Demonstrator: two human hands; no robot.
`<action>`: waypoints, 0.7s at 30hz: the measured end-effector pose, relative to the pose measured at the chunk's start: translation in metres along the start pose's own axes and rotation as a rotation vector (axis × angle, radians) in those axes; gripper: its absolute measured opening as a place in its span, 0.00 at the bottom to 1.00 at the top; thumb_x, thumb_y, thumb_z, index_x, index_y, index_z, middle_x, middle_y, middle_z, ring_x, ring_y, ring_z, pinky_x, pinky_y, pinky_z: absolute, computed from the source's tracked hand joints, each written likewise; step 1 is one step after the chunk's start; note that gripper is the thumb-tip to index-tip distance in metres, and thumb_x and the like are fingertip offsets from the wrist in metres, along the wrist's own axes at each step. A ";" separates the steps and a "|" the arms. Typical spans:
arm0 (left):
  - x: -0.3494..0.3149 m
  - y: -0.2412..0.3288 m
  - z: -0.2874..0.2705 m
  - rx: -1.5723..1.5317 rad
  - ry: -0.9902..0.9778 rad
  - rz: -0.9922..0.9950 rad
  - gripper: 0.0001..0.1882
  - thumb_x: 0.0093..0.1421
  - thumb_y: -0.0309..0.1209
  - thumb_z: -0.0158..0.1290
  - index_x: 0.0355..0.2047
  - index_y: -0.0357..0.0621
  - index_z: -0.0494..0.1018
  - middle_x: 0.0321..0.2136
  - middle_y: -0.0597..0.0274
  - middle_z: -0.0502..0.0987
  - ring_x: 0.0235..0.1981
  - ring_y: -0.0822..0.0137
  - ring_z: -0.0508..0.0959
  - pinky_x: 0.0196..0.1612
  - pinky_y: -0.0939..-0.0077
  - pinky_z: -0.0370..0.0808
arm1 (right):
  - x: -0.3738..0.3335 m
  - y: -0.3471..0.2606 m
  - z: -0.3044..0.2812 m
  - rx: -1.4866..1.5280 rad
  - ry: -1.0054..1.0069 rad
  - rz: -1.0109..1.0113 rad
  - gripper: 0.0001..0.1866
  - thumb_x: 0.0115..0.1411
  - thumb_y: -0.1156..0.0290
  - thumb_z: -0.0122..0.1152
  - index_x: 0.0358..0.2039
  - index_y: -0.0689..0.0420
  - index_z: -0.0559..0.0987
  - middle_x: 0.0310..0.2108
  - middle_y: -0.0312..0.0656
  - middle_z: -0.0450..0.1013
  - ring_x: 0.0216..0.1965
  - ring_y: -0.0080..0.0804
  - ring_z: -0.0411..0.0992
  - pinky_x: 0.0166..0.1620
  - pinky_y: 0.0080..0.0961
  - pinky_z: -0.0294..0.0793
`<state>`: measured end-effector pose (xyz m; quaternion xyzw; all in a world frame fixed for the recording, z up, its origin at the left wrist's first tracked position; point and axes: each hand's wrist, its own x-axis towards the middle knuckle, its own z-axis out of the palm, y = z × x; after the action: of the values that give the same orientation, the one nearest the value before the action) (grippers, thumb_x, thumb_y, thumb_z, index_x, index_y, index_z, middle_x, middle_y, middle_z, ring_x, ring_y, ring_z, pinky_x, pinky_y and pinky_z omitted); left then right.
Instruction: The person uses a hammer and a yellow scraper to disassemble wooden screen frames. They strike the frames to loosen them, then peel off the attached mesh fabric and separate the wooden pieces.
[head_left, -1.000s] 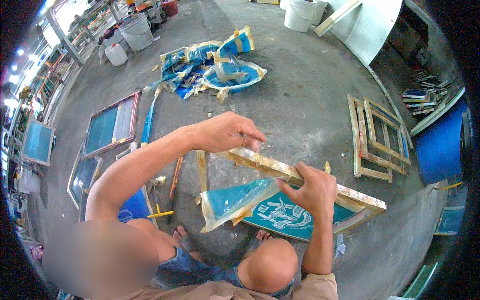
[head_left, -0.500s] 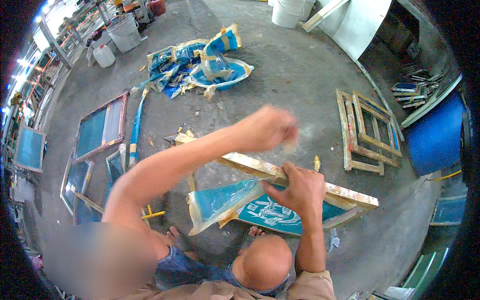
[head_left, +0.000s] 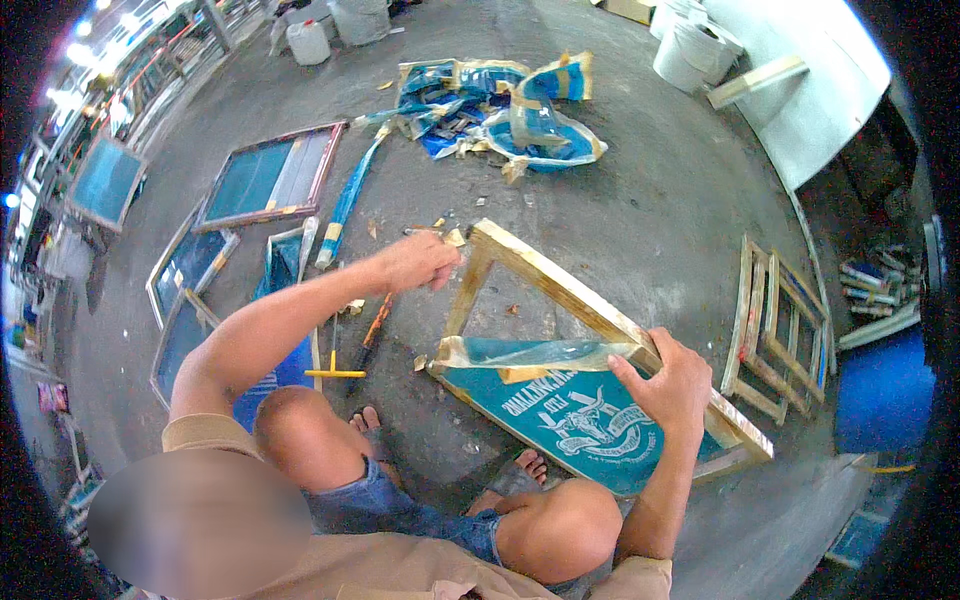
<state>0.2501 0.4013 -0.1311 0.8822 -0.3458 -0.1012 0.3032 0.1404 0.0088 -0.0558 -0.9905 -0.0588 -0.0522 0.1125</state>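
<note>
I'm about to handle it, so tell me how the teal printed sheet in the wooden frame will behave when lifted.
The teal printed sheet will probably flop rather than hold flat, since its loose far edge already folds over. It is likely light for its size, looking thin beside the thick bars of the wooden frame.

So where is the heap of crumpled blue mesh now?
In the head view, the heap lies on the floor near top centre, beyond the wooden frame the right hand grips, right of the red-edged screen.
</note>
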 end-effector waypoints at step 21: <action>0.124 0.215 -0.033 -0.865 0.489 0.166 0.25 0.68 0.43 0.51 0.22 0.33 0.75 0.15 0.52 0.77 0.17 0.59 0.79 0.25 0.59 0.75 | -0.120 0.193 0.027 0.810 0.751 0.426 0.16 0.69 0.57 0.49 0.45 0.58 0.73 0.40 0.37 0.66 0.44 0.28 0.64 0.51 0.29 0.67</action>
<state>0.2369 0.2093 0.0285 0.6431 -0.2599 -0.0013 0.7204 0.0494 -0.1839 -0.1377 -0.7724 0.1699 -0.3490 0.5028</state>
